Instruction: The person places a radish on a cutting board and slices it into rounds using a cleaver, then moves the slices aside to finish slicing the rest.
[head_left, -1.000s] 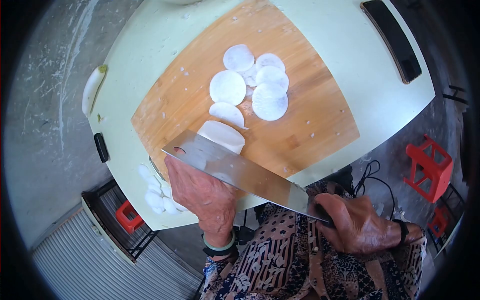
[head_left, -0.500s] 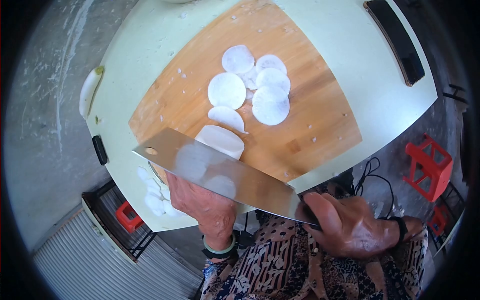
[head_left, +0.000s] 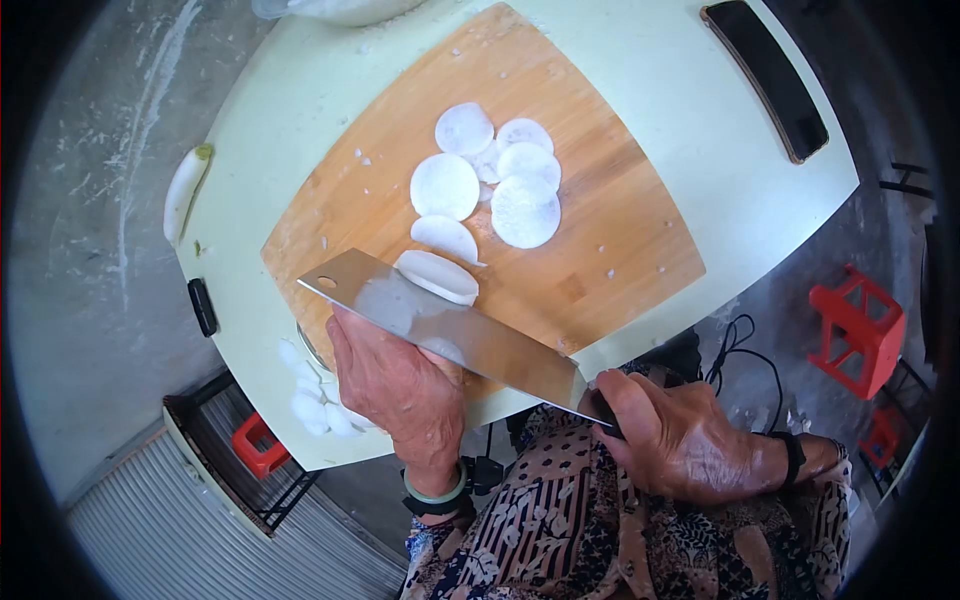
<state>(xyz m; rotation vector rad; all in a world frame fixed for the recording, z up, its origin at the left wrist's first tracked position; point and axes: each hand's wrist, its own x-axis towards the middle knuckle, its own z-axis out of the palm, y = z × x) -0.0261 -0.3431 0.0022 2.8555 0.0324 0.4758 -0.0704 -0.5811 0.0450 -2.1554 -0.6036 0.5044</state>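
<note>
My right hand (head_left: pixel 690 435) grips the handle of a wide cleaver (head_left: pixel 470 335), its blade slanting across the near side of the wooden cutting board (head_left: pixel 620 215). Just past the blade lies a thick piece of peeled white radish (head_left: pixel 437 277). My left hand (head_left: pixel 400 385) is curled at the near side of the blade, which partly hides its fingertips and the radish under them. Several round white radish slices (head_left: pixel 445 187) lie farther up the board, some overlapping.
A whole white radish (head_left: pixel 186 195) rests at the table's left edge, near a small black object (head_left: pixel 202 307). White radish pieces (head_left: pixel 325 405) sit left of my left hand. A dark phone (head_left: pixel 767 78) is at the far right. Red stools (head_left: pixel 857 328) stand on the floor.
The cleaver blade has shifted slightly right and tilted, and less of the radish piece shows beyond it. More of my left hand shows. The whole view has shifted a little.
</note>
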